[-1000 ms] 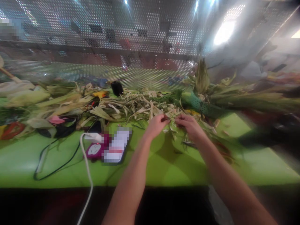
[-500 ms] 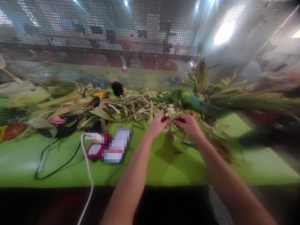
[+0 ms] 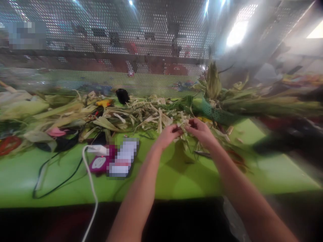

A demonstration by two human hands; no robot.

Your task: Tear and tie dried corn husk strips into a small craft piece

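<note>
My left hand (image 3: 168, 134) and my right hand (image 3: 199, 131) meet over the green table (image 3: 176, 174), fingers curled and pinched on a small bundle of pale dried husk strips (image 3: 185, 126). The strips hang down a little between the hands. Just behind them lies a long heap of dried leaves and husks (image 3: 141, 116). The picture is blurred, so the exact grip is hard to read.
A pink device (image 3: 98, 163) with a white cable (image 3: 89, 188) and a black cord (image 3: 58, 181) lie at the left. A green mesh-wrapped bundle (image 3: 218, 114) and long green stalks (image 3: 272, 104) lie at the right. A perforated metal screen (image 3: 126, 50) stands behind.
Both hands have moved closer together and slightly away from me, still pinching the husk strips. The view has shifted a little.
</note>
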